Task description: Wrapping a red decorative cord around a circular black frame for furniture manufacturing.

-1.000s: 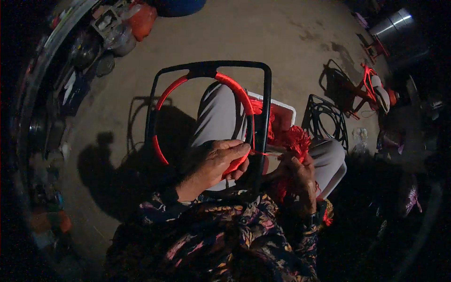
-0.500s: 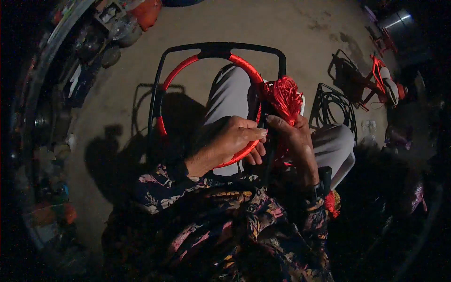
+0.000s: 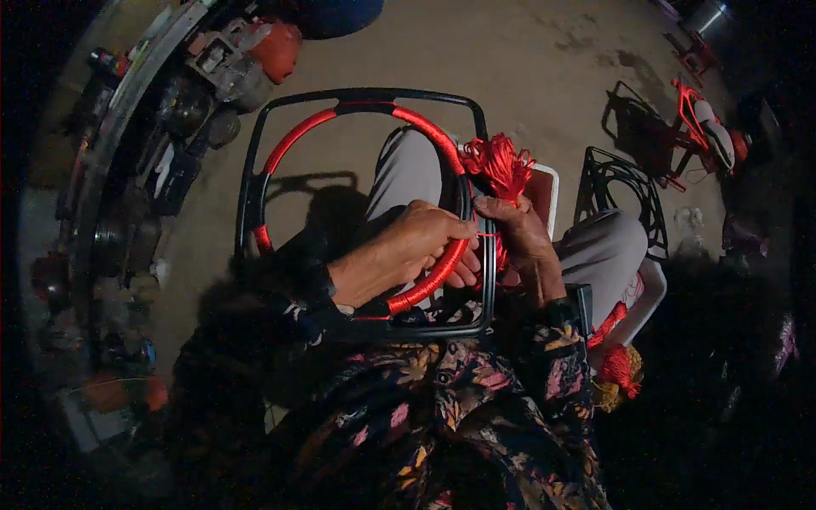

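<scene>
On my lap stands a black rectangular metal frame with a round ring inside it. Sections of the ring are wrapped tightly in glossy red cord; other stretches are bare black. My left hand is closed at the ring's lower right, thumb and forefinger pinching the red cord there while other fingers reach beneath. Just outside the frame's right side, my right hand is closed around a thick bundle of red cord, whose loops spill above the fist. A thin red strand runs between the two hands.
Another black frame lies to the right, beyond my knee. Farther off is a red frame-like object. More red cord rests beside my right hip. Assorted clutter, including an orange-red object, lines the left side.
The black frame has shifted left and tipped so its lower edge shows. Both hands keep their hold, and a short strand of cord now shows between them.
</scene>
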Demonstrator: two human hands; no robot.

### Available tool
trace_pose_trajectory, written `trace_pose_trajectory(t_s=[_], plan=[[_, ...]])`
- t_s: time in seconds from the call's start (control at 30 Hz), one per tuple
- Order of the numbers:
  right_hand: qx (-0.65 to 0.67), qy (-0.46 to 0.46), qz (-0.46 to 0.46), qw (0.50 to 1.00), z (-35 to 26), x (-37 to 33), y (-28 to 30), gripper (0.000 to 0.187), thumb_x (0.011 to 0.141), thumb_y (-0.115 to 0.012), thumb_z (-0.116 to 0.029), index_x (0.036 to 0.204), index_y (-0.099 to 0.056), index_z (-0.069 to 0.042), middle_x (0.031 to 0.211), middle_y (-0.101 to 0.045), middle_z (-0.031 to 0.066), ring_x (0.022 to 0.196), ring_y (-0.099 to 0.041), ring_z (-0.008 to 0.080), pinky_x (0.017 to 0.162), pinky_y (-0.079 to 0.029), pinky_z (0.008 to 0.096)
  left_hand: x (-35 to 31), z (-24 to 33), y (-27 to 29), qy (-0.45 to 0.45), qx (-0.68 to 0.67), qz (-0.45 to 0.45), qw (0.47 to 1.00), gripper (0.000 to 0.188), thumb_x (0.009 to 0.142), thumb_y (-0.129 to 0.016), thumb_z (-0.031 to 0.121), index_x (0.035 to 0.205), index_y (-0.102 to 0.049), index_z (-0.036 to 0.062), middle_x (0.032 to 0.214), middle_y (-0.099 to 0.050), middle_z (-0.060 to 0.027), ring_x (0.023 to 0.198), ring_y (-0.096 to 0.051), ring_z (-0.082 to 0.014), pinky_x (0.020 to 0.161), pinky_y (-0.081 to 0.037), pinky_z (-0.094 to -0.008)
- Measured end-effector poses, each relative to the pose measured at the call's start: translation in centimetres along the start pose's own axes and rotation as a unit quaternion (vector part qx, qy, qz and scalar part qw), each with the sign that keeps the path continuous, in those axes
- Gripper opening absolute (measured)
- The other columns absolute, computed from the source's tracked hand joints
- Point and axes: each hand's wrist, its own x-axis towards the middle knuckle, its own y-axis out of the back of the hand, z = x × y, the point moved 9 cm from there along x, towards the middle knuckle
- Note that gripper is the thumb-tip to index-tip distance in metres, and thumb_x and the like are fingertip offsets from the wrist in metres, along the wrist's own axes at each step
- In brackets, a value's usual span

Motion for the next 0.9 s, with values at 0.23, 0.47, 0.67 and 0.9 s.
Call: trace_pose_trajectory(t_s=[0.23,0.47,0.67,0.9], plan=[[-0.037,0.019,-0.035,0.998,-0.8,0.2,-0.4,0.028,0.074,-0.072,-0.018,0.095,-0.064,-0.002,0.083,-0.066,0.0044,0.07,-0.059,0.0135,0.067,-0.048,0.029,-1.2,0.5,-0.9,0.043,0.034,-0.007,0.998,0.031,0.093,-0.052,0.02,0.097,-0.055,-0.011,0.079,-0.064,-0.025,0.065,-0.067,-0.0322,0.054,-0.057,-0.0382],[-0.123,0.085,-0.01,0.989,-4.2,-1.0,-0.8,0.026,0.076,-0.071,-0.018,0.094,-0.065,0.0,0.083,-0.067,0.0061,0.071,-0.06,0.0125,0.068,-0.048,0.0272,-1.9,0.7,-1.8,0.017,0.006,-0.047,0.999,0.033,0.093,-0.055,0.026,0.097,-0.056,-0.0058,0.083,-0.064,-0.0206,0.072,-0.067,-0.0319,0.065,-0.055,-0.0406],[-0.158,0.063,-0.004,0.985,-3.4,-0.7,-0.4,0.018,0.079,-0.066,-0.013,0.088,-0.069,0.002,0.084,-0.069,0.0085,0.078,-0.063,0.0125,0.074,-0.05,0.0274,-2.5,0.8,-1.9,-0.005,0.004,-0.053,0.999,0.035,0.09,-0.057,0.025,0.097,-0.056,-0.009,0.083,-0.065,-0.0232,0.071,-0.067,-0.0306,0.065,-0.056,-0.0374],[-0.146,0.063,-0.01,0.987,-3.4,-1.1,-1.6,0.028,0.08,-0.067,-0.021,0.089,-0.067,0.005,0.084,-0.069,0.0097,0.08,-0.063,0.015,0.077,-0.05,0.027,-3.0,0.6,-1.2,-0.009,-0.001,-0.039,0.999,0.032,0.088,-0.06,0.022,0.093,-0.058,-0.0088,0.081,-0.065,-0.0221,0.07,-0.067,-0.0297,0.064,-0.056,-0.0361]])
